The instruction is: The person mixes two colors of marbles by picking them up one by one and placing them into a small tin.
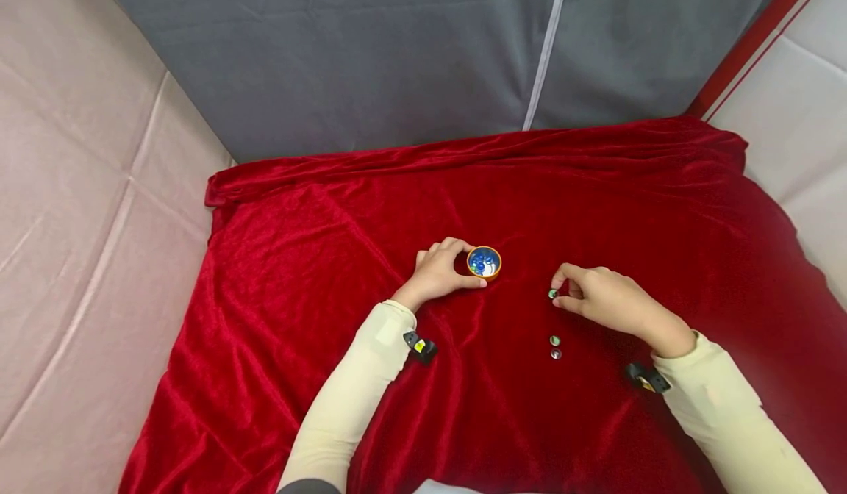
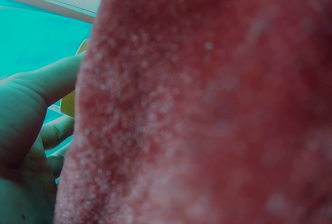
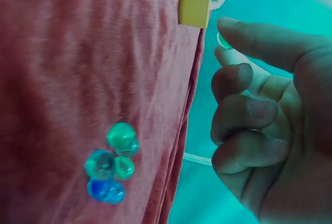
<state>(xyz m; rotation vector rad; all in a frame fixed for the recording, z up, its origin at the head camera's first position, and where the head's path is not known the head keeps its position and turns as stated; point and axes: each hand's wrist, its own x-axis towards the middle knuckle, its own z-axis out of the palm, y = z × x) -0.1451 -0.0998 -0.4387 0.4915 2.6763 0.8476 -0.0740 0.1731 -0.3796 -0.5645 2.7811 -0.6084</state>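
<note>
My left hand [image 1: 437, 272] holds a small round tub [image 1: 499, 265] with an orange-yellow rim, thumb on its near side and fingers on its far side. Blue marbles [image 1: 481, 265] lie inside it. To the right, my right hand [image 1: 615, 301] pinches a greenish glass marble [image 1: 553, 294] between thumb and index finger, above the cloth. Nearer to me, a green marble [image 1: 555, 340] and a clear one [image 1: 556, 354] lie together. The right wrist view shows green and blue marbles [image 3: 106, 190] on the cloth. Cloth hides most of the tub in the left wrist view.
A wrinkled red velvet cloth [image 1: 298, 273] covers the table. Behind it hangs a grey curtain [image 1: 370, 60]. Pale panels stand at the left [image 1: 79, 185] and right [image 1: 801, 119]. Both wrists carry small black cameras.
</note>
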